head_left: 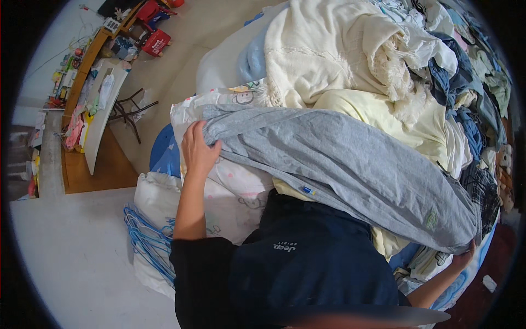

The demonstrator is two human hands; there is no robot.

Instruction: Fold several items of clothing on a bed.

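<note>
Clothes heap (pixel 466 77): upper right. Cream fringed blanket (pixel 323 52): beside heap. Grey jersey garment (pixel 339 159): stretched across front of torso (pixel 323 260), over pale-yellow cloth (pixel 408 125). Blue hangers (pixel 143 234): bundled at lower left. Left hand (pixel 197 151): fingers closed on garment's left end. Right hand (pixel 464 259): gripping opposite end, partly hidden. Green emblem (pixel 432 220): near garment's right end. Blue tag (pixel 308 190): on garment's near edge.

The garment across your front is a plain heathered grey, with a small blue label (pixel 308 190) and a greenish patch (pixel 432 220). You wear a dark navy top (pixel 329 263) with pale lettering. You see a cream blanket (pixel 323 49), pale yellow cloth (pixel 383 118), bright blue hangers (pixel 147 233), and a dark plaid cloth (pixel 482 189).
</note>
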